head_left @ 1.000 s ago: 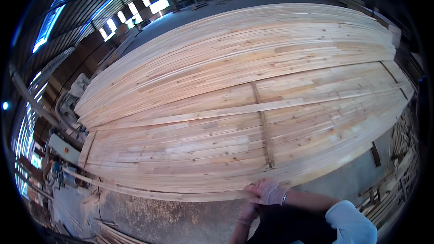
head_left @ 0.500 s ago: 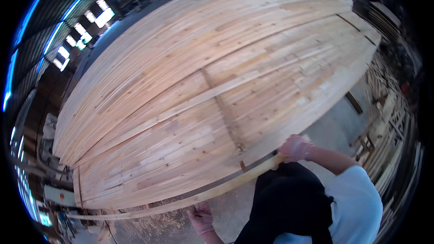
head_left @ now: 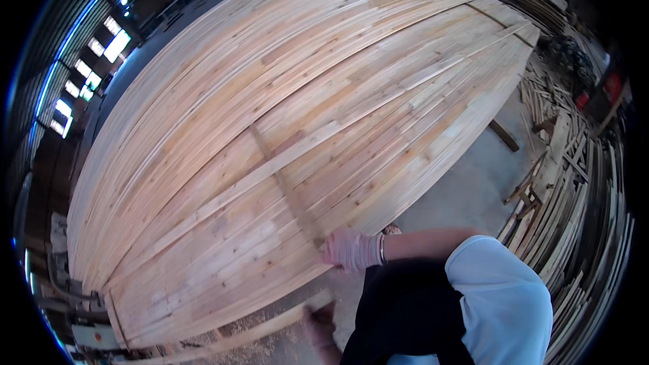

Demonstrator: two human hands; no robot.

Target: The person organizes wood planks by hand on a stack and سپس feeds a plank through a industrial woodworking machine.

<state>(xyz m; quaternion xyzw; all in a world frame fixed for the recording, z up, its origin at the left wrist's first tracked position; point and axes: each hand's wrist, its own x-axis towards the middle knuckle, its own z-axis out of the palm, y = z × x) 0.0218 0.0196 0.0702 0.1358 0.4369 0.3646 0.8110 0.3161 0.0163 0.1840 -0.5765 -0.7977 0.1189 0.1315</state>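
Note:
A long pale wooden board (head_left: 270, 325) runs low along the near side of a broad stack of planks (head_left: 378, 155). My left hand (head_left: 320, 326), blurred, is closed on this board close to its right end. My right hand (head_left: 353, 250), in a thin pale glove, is at the near edge of the stack. Its fingers are curled at the near end of a thin brown wooden strip (head_left: 289, 192) that lies crosswise over the planks; the fingertips are partly hidden. A long narrow plank (head_left: 297, 152) lies along the stack top, crossing the strip.
Loose wooden slats (head_left: 574, 189) are heaped on the floor at the right. A short dark timber (head_left: 503, 135) lies on the grey floor beside the stack. Sawdust (head_left: 253, 348) is scattered below the near edge, and a pale machine box (head_left: 94, 336) stands at the lower left.
My right hand has left the board's right end and moved left to the crosswise strip. The board's right end has dropped lower, away from the stack edge. My view has shifted.

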